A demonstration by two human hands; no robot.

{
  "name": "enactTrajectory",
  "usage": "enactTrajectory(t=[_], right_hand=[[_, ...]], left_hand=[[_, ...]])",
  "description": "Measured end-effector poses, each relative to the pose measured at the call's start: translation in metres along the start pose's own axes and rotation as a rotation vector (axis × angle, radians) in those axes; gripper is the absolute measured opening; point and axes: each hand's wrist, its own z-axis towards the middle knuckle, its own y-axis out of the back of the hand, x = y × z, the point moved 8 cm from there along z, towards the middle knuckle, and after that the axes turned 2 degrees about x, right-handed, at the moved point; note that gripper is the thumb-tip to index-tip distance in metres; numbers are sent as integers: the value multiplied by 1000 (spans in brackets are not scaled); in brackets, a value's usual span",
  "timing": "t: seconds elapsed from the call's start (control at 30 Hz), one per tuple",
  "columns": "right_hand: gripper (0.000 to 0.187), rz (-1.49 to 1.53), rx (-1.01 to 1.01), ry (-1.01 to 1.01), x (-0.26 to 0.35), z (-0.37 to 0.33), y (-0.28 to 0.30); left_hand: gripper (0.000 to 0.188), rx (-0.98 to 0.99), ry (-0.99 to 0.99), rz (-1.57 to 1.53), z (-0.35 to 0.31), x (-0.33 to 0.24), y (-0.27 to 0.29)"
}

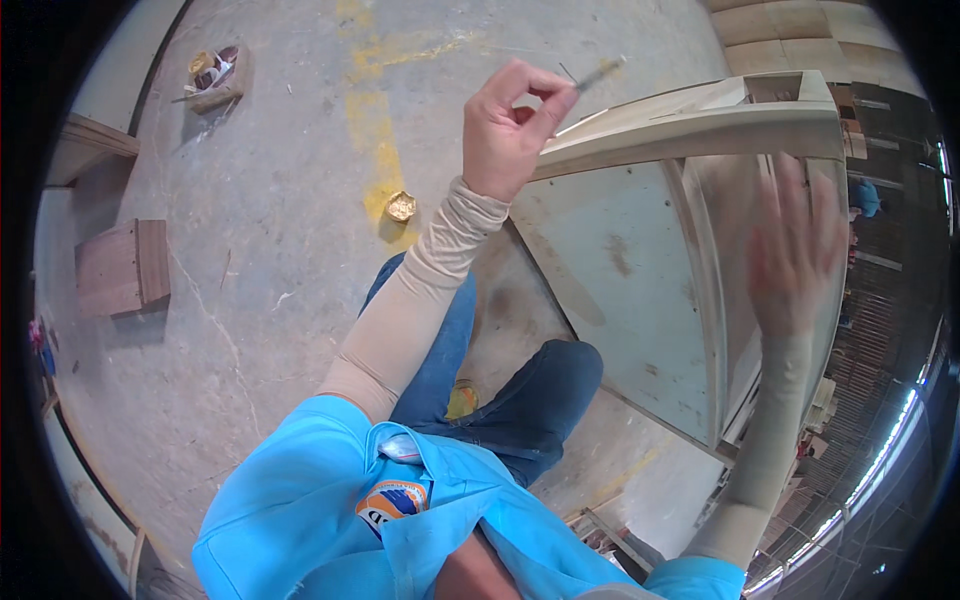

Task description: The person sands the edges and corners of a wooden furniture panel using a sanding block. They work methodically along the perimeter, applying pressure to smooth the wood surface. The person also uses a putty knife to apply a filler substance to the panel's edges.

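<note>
My left hand (510,130) is raised in front of me. Its thumb and fingers pinch a slim, dark stick-like tool (600,73) with a paler tip; its exact kind does not show. To its right stands a wooden furniture frame (690,137) with pale panels (625,260), a few dark smudges and a small open compartment at the far corner. My right hand (797,245) is blurred by motion at the right part of this frame. Its fingers are stretched out and hold nothing I can see; whether it touches the wood I cannot tell.
On the concrete floor sits a small tin (401,207) of yellowish stuff, beside worn yellow paint lines. Farther left are a container (215,82) of odds and ends and a brown wooden box (125,267). Wooden panels (800,35) stand at the far right. My bent knees (560,385) are close to the frame.
</note>
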Motion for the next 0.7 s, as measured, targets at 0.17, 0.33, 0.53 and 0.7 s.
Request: enactTrajectory(t=[0.17,0.33,0.53,0.7], right_hand=[[81,103,-46,-221,-82,-47,26],[83,272,100,-174,-98,-57,4],[79,444,118,-209,-94,-43,-5],[75,454,153,-194,-95,-47,-13]], left_hand=[[11,165,-17,234,-33,12,-7],[24,228,-119,337,-45,25,-28],[29,184,-219,309,-50,42,-47],[29,130,-225,350,-48,52,-49]])
